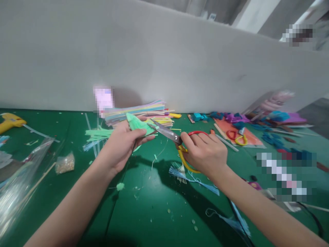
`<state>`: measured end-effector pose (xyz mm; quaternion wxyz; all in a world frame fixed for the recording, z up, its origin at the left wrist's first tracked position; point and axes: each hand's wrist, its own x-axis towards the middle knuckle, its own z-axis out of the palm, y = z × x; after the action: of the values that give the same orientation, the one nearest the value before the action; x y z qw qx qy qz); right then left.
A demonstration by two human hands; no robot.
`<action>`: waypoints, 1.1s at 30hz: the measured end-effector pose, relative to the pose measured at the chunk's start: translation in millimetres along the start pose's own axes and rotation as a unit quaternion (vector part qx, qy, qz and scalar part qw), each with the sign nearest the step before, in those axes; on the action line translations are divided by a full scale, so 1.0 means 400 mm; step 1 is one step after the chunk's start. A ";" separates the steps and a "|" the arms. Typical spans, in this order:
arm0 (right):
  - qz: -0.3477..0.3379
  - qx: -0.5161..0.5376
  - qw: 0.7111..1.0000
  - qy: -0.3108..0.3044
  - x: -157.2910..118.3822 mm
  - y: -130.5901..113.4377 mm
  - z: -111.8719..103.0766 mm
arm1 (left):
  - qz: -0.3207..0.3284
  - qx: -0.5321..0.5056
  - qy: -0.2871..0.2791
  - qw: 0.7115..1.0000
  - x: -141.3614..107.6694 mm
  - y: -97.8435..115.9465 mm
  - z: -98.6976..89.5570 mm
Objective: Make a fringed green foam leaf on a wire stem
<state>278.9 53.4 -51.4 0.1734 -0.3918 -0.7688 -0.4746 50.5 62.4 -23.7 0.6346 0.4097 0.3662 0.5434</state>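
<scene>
Near the middle of the view, my left hand pinches a light green fuzzy piece between thumb and fingers. The piece has a pointed tip at its upper left. My right hand grips scissors with red and yellow handles. Their blades point left and reach the right edge of the green piece, slightly parted. Beneath and behind my left hand lie light green strips and a bundle of pastel pipe cleaners.
A yellow glue gun lies at the far left, above clear plastic sleeves. Blue tassels lie below my right hand. At the right are an orange sheet and a second pair of scissors. A grey partition stands behind.
</scene>
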 end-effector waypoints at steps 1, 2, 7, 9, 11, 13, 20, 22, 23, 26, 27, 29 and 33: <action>-0.008 0.005 1.000 -0.004 0.003 0.002 0.004 | -0.003 -0.006 0.001 1.000 0.005 -0.003 -0.003; -0.011 0.010 1.000 -0.009 0.005 0.004 0.007 | -0.005 -0.013 0.004 1.000 0.009 -0.005 -0.006; 0.003 0.058 0.998 -0.036 -0.001 -0.003 0.016 | -0.012 -0.017 0.005 1.000 0.015 -0.009 -0.015; 0.001 0.078 0.996 -0.041 -0.006 -0.009 0.020 | -0.015 -0.018 0.012 1.000 0.015 -0.012 -0.018; -0.010 0.092 0.995 -0.041 -0.010 -0.017 0.023 | -0.019 -0.022 0.020 0.999 0.016 -0.016 -0.023; 0.005 0.098 0.994 -0.046 -0.010 -0.025 0.022 | -0.018 -0.021 0.023 0.999 0.014 -0.017 -0.028; 0.210 0.277 0.932 -0.101 -0.007 -0.045 -0.006 | -0.023 0.049 -0.010 0.998 -0.029 0.022 -0.046; 0.208 0.325 0.915 -0.118 -0.010 -0.050 -0.017 | -0.014 0.064 -0.013 0.998 -0.041 0.034 -0.047; 0.202 0.335 0.913 -0.117 -0.012 -0.054 -0.023 | -0.007 0.068 -0.011 0.998 -0.046 0.038 -0.047; 0.218 0.316 0.920 -0.074 -0.018 -0.066 -0.045 | 0.015 0.080 0.001 0.997 -0.058 0.042 -0.042; 0.232 0.296 0.925 -0.051 -0.020 -0.071 -0.053 | 0.023 0.084 0.005 0.996 -0.063 0.042 -0.039; 0.238 0.242 0.941 -0.002 -0.024 -0.081 -0.067 | 0.036 0.096 0.008 0.995 -0.072 0.043 -0.033; 0.212 0.158 0.964 0.026 -0.037 -0.105 -0.089 | 0.053 0.129 0.018 0.990 -0.085 0.043 -0.023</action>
<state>252.1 5.8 -68.3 0.3492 -0.5010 -0.7287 -0.3099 30.6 31.0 -11.1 0.5400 0.4969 0.4224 0.5320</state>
